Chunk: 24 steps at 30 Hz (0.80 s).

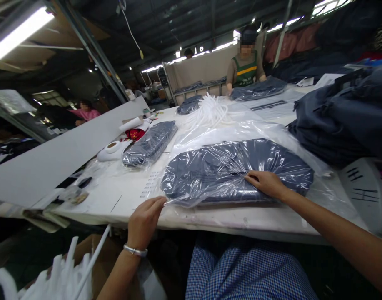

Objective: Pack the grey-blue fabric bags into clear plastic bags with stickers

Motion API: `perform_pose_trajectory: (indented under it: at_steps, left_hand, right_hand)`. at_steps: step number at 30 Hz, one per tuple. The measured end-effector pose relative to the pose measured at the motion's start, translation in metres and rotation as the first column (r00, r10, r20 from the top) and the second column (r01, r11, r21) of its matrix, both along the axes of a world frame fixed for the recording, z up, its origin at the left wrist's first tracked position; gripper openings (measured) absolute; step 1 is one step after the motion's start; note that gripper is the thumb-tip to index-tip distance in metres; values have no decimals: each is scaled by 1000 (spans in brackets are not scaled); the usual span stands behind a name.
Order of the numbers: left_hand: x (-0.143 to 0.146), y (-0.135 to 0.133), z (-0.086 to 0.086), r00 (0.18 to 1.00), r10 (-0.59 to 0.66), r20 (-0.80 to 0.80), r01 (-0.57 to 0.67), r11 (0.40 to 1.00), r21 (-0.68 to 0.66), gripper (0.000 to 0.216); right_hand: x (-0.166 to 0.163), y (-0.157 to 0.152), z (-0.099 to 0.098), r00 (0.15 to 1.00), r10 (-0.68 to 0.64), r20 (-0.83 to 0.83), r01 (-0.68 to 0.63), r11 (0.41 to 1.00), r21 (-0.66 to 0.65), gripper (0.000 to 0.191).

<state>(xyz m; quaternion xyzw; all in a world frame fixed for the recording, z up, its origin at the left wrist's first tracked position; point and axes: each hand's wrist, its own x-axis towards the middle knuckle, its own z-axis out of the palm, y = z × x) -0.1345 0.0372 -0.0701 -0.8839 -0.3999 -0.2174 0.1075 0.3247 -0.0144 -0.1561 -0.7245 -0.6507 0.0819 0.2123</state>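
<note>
While the left hand (147,218) pinches the near-left corner of the clear bag (191,199), the right hand (267,183) pinches it on top, both grips narrow.
Dark bundle (209,164) sits inside the bag, on the white table (125,193) near its front edge; second bagged bundle (151,141) lies farther back, left; white strips (211,110) piled behind.

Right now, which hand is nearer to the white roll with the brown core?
Left. The roll lies beyond and left of the left hand; the right hand is farther off, on the wrapped bundle.
</note>
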Motion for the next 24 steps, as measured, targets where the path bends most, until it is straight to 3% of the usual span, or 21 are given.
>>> perform_pose_trajectory:
  at_steps: [5,9,11,14,16,18,22,24]
  left_hand:
    - [16,25,16,975,81,207,-38,978,-207,27]
    - [25,63,27,941,191,279,-141,972,-190,31]
    - [29,70,38,956,156,248,-109,975,-195,34]
    - [31,54,50,994,-17,109,50,949,-310,36]
    - [28,32,48,993,-119,-14,109,943,-314,33]
    - [20,13,36,990,-122,-71,104,971,-216,25]
    - [4,6,8,995,-17,99,22,998,-53,23]
    - [2,13,5,977,38,212,-28,998,-51,24]
  right_hand:
    - [0,0,0,1000,-1,-10,1,1000,-3,35]
    - [-2,0,2,1000,3,-19,-3,1000,3,38]
    - [-2,0,2,1000,1,-25,-1,1000,10,38]
    - [-2,0,1,999,-10,-31,10,1000,13,37]
    - [-1,-1,0,999,-13,-35,13,1000,14,36]
    - [-1,-1,-1,999,-14,-37,14,1000,16,35]
    - [0,-2,-1,999,-28,-40,28,1000,-3,35]
    - [-1,-2,-1,999,-35,-33,35,999,-1,36]
